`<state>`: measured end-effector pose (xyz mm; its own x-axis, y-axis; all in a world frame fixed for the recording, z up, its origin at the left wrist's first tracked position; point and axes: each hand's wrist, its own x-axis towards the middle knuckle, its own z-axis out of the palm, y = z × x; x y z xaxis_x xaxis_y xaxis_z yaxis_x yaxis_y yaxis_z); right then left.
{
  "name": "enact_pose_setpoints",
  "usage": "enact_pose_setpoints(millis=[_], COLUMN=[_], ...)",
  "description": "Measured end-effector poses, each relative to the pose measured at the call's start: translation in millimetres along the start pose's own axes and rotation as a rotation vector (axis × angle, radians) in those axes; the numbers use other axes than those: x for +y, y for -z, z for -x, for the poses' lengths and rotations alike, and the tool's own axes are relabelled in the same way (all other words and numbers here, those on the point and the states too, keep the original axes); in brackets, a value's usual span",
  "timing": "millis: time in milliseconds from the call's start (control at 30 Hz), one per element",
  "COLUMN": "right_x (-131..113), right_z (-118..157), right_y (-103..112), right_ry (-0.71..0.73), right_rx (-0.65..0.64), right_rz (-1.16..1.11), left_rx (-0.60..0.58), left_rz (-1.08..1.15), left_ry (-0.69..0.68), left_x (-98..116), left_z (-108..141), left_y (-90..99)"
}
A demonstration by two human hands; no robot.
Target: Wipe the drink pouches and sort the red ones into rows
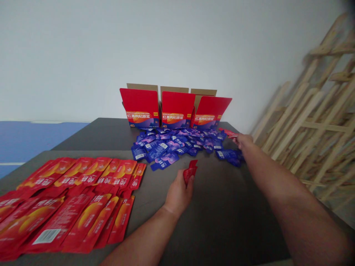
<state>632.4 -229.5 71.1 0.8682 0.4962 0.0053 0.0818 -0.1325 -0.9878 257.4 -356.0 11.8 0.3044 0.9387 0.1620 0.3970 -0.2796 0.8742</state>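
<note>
My left hand point(179, 194) is closed round a red pouch point(190, 170), held above the dark table in front of the blue pile. At the right, my right hand point(242, 141) grips another red pouch point(229, 133) near the table's far right edge. Between and beyond my hands lies a loose heap of blue pouches point(172, 144). A few more blue pouches point(230, 156) lie just below my right hand. To the left, red pouches with orange pictures point(83, 218) overlap in two rows.
Three cartons with red flaps point(177, 109) stand open behind the blue heap. The dark table point(222, 221) spreads beneath everything. Wooden frames or pallets point(313, 122) lean at the right, a pale wall point(172, 44) rises behind, and a blue surface point(41, 138) shows at the left.
</note>
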Motion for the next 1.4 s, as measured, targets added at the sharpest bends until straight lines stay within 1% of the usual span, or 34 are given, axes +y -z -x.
enact_pose_setpoints(millis=[67,100,167,200,267,333,400,467,533,600,667,733,800,867,933,1000,1067,1133,1200,1267,1333,1400], right_x=[-8.8,-11.8,-13.2,-10.9,0.1,17.3,36.2,52.2,62.6,67.5,68.8,69.0,69.3,69.2,67.6,63.9,58.9,54.3,51.1,50.0,50.5,52.1], right_z=[11.5,22.5,55.4,76.6,124.0,171.2,210.8,238.5,254.3,261.3,263.6,264.3,264.7,264.7,264.2,264.1,265.0,266.9,268.3,267.2,262.3,254.8], right_y=[7.6,9.0,6.6,2.9,-7.3,-18.0,-26.5,-31.8,-34.5,-35.4,-35.6,-35.9,-36.8,-38.9,-41.2,-42.5,-42.1,-40.6,-39.5,-39.3,-40.2,-41.6], right_ry=[-0.022,-0.019,0.016,0.038,0.069,0.067,0.065,0.082,0.136,0.223,0.309,0.364,0.36,0.273,0.135,-0.017,-0.164,-0.289,-0.351,-0.372,-0.377,-0.387], right_rx=[0.071,0.094,0.085,0.05,-0.091,-0.222,-0.3,-0.346,-0.376,-0.398,-0.446,-0.551,-0.716,-0.858,-0.929,-0.991,-1.089,-1.173,-1.2,-1.182,-1.126,-1.028], right_rz=[-0.086,-0.147,-0.332,-0.415,-0.497,-0.498,-0.461,-0.392,-0.297,-0.191,-0.116,-0.104,-0.144,-0.264,-0.44,-0.578,-0.618,-0.628,-0.664,-0.722,-0.793,-0.876], left_rx=[0.015,0.025,0.047,0.06,0.097,0.129,0.154,0.179,0.204,0.202,0.19,0.201,0.238,0.261,0.227,0.116,-0.011,-0.08,-0.08,-0.071,-0.061,-0.033], left_rz=[0.008,0.022,0.073,0.106,0.178,0.255,0.339,0.442,0.575,0.736,0.875,0.956,0.973,0.956,0.923,0.887,0.851,0.822,0.813,0.827,0.856,0.877], left_ry=[-0.005,-0.011,-0.026,-0.034,-0.046,-0.048,-0.032,0.0,0.046,0.083,0.109,0.126,0.132,0.121,0.101,0.078,0.054,0.034,0.024,0.03,0.037,0.027], left_x=[-0.3,-0.4,-0.2,0.1,0.9,1.5,1.1,-0.7,-3.4,-5.3,-5.4,-4.2,-3.0,-3.0,-4.2,-6.4,-9.0,-11.4,-12.9,-13.2,-12.3,-11.2], left_z=[-1.2,-1.9,-3.5,-4.5,-7.0,-10.4,-14.8,-20.0,-25.1,-29.1,-31.7,-33.0,-33.8,-34.1,-33.6,-32.6,-31.4,-30.7,-30.9,-31.4,-31.9,-32.2], left_y=[-0.8,-1.1,-1.5,-1.4,-0.7,0.7,2.0,2.3,1.6,0.4,-0.3,-0.1,0.3,-0.3,-2.2,-5.0,-7.5,-8.9,-8.9,-8.1,-7.2,-6.5])
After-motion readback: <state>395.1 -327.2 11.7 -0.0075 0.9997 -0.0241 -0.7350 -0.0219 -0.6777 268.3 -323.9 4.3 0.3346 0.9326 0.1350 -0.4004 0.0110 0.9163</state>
